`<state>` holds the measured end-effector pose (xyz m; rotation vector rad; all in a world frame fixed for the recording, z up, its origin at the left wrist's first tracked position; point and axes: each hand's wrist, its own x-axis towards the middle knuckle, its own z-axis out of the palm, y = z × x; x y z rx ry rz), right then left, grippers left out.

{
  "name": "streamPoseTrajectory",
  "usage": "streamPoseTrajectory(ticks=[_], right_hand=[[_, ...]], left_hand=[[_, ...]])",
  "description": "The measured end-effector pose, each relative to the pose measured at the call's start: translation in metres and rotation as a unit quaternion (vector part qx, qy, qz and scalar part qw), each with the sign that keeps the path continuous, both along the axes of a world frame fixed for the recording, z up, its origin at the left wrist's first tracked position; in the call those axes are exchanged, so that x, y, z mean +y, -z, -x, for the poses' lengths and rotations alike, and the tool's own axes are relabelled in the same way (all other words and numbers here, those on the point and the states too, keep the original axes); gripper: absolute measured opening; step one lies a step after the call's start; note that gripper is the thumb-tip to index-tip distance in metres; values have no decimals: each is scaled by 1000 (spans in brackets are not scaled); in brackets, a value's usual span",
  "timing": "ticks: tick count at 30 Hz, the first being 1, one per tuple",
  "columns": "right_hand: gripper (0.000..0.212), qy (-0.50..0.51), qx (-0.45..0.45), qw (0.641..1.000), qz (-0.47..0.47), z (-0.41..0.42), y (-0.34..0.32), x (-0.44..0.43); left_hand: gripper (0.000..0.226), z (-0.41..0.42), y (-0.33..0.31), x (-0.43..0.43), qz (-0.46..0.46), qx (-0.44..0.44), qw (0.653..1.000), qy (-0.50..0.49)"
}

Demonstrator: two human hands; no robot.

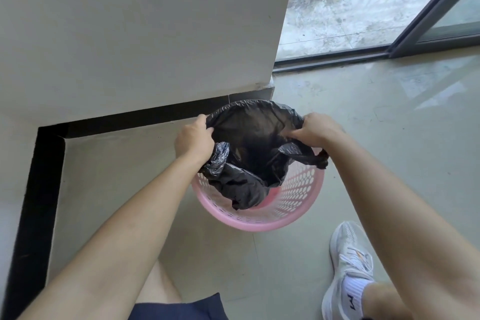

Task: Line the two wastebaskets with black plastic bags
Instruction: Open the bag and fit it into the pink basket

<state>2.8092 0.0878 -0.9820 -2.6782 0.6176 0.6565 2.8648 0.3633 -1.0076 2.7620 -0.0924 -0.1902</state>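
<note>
While the far half of the black plastic bag (pixel 249 135) is already hooked over the pink wastebasket (pixel 298 189) rim beyond the fingertips, both hands pinch its hem at opposite sides, likely to stretch the mouth wide enough to pull back over the near rim. Left hand (pixel 193 138) is closed on the left edge, right hand (pixel 315 130) closed on the right edge, a knotted handle poking out behind its knuckles. Bag mouth faces up, body hangs down into the upright basket, slack bunched below the left fingers.

Pink perforated wastebasket (pixel 298 189) upright on floor; black bag (pixel 249 138) over far rim, near edge slumped inside.
</note>
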Motion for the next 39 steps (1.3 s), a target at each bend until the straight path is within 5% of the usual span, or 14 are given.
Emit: streamPoseTrajectory(ticks=[4,6,8,12,15,18,20,23,26,28,32,34,36,39], right_hand=[[55,139,-162,972,-95,24,2,-8],[43,248,-228,910,-241,36,4,-9],[34,321,-241,845,-353,45,8,-7],[37,359,-264,831,-334,54,18,2],[33,403,-251,796,-375,56,27,10],[24,490,-197,742,-413,63,35,15],[18,518,-177,724,-419,68,44,18],[15,550,-193,703,-408,72,50,30],[31,592,-215,646,-432,74,52,44],[26,600,-223,611,-465,77,50,50],[33,621,-261,506,-539,85,37,54],[65,614,-270,530,-519,88,28,56],[72,601,-288,620,-413,89,18,68],[63,556,-322,709,-289,84,10,87]], left_hand=[[15,-11,-6,-7,0,20,998,-65],[15,-19,-10,-4,12,29,995,-97],[19,-22,-15,-2,28,39,994,-102],[60,-3,-33,-11,-14,-98,995,16],[60,28,-37,-10,-9,-204,979,26],[47,62,-25,0,69,-167,980,-84],[49,77,-15,7,190,-107,952,-217],[41,91,-8,12,413,1,835,-363],[18,100,-5,10,493,36,786,-372],[26,103,-2,9,541,48,751,-375],[40,101,11,15,516,92,783,-335],[54,105,13,14,453,71,835,-305],[61,112,10,8,389,8,855,-343],[45,118,-3,-3,421,-11,773,-475]])
